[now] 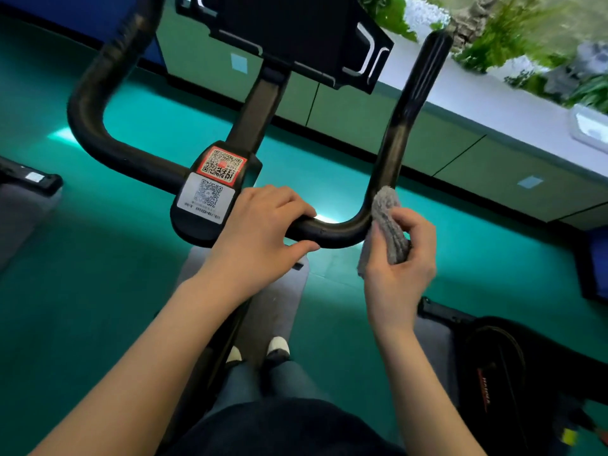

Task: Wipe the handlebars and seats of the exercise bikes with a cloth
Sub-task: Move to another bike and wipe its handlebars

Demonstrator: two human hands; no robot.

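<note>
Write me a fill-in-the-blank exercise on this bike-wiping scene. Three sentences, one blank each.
The right hand holds a grey ____ against the bar's right bend.
The left hand grips the black ____ beside the sticker plate.
The upper QR sticker has a ____ border.
Missing words: cloth; handlebar; red.
</note>
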